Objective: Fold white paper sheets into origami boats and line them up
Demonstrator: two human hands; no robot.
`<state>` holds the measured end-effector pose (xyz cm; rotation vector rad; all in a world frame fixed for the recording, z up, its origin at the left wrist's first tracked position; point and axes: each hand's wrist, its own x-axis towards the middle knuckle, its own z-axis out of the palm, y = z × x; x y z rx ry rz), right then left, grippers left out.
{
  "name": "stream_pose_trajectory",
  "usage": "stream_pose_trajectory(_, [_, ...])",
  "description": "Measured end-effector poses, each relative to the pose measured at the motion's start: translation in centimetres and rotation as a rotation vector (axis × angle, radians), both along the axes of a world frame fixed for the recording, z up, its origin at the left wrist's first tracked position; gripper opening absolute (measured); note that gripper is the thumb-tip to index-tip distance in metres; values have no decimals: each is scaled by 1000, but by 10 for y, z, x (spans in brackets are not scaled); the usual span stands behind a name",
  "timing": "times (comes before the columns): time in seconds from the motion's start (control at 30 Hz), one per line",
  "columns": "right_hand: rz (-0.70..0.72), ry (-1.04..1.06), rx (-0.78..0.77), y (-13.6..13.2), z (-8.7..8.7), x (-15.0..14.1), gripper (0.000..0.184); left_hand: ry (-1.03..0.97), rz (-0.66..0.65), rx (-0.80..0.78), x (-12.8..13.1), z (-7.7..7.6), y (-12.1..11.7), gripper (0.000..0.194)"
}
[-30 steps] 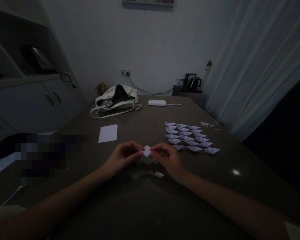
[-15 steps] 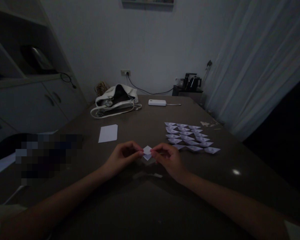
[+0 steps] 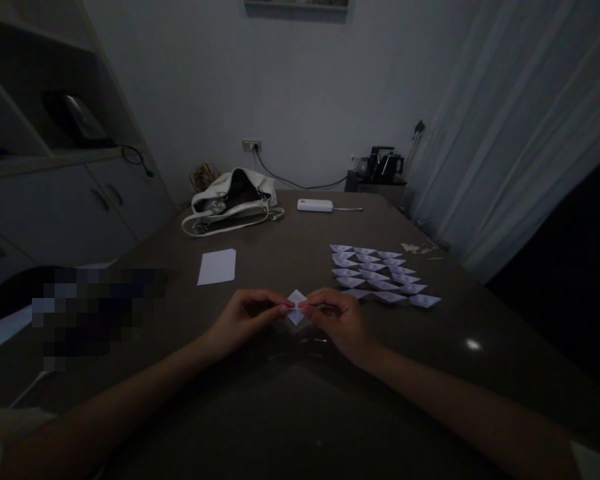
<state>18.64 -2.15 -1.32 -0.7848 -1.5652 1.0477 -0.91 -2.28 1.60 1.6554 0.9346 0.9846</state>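
Note:
A small folded piece of white paper (image 3: 297, 316), diamond-shaped, is held between my two hands just above the dark table (image 3: 280, 413). My left hand (image 3: 247, 315) pinches its left side between thumb and forefinger. From the other side, my right hand (image 3: 337, 320) pinches it the same way, the fingertips of both hands close together over its middle. Right of my hands, several folded paper boats (image 3: 373, 275) stand in rows. White paper sheets (image 3: 217, 267) lie flat beyond my left hand.
At the far left of the table lies a white bag (image 3: 235, 203) with its strap spread forward. A white power bank (image 3: 315, 205) with a short cord rests at the far middle. Paper scraps (image 3: 417, 248) lie near the right edge. A black kettle (image 3: 387, 167) stands behind.
My fingertips have come closer together over the folded paper. Its diamond now shows a crease line across the middle and looks taller. The boats and sheets stay where they were.

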Motion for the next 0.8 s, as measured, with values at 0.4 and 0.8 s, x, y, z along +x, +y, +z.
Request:
stream_pose_trajectory(0.4, [-21,-30,16,1,-1,-1,16,-93,-46,-202,3,-1,-1,41])
stream_pose_trajectory(0.8, [-38,-139,31,-2,1,-1,20,-45,-33,-202,5,-1,0,27])
